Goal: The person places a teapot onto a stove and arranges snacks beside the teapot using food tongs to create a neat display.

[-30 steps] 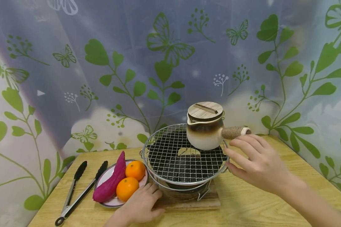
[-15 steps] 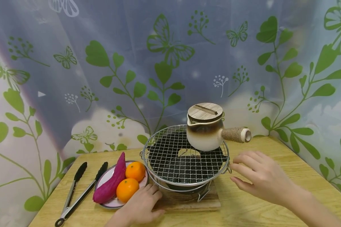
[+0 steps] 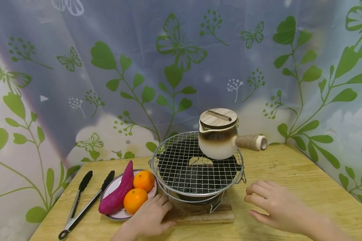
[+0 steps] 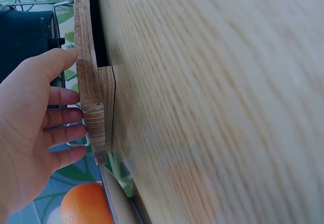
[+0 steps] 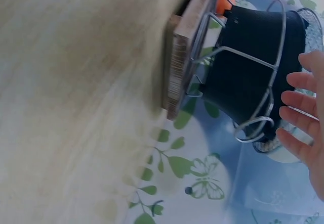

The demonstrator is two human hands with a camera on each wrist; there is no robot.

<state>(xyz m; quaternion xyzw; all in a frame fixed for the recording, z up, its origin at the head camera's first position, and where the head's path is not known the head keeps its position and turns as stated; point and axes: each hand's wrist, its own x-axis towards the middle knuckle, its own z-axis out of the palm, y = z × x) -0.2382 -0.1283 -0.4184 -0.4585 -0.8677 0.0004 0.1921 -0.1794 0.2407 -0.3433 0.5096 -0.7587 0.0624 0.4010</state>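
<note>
My left hand [image 3: 152, 216] lies beside the plate with its fingers extended. In the left wrist view its fingertips are at the edge of the wooden board [image 4: 93, 118]. My right hand [image 3: 274, 207], fingers relaxed and holding nothing, hovers right of the round grill stove. A wire mesh grate [image 3: 181, 167] tops the stove, whose dark body [image 5: 243, 62] shows in the right wrist view. At the grate's back right stands a brown-and-white ceramic pot [image 3: 217, 147] with a wooden lid [image 3: 218, 117]. Its rope-wrapped handle [image 3: 247, 142] points right.
On the left a plate [image 3: 114, 191] holds a purple sweet potato [image 3: 117, 194] and two oranges [image 3: 135, 201]. Black-tipped tongs [image 3: 84, 211] lie spread open farther left. A patterned curtain [image 3: 138, 83] hangs behind the wooden table [image 3: 289, 170].
My right hand has drawn back from the pot's handle, moving down and toward me. My left hand, the pot and the food have stayed in place.
</note>
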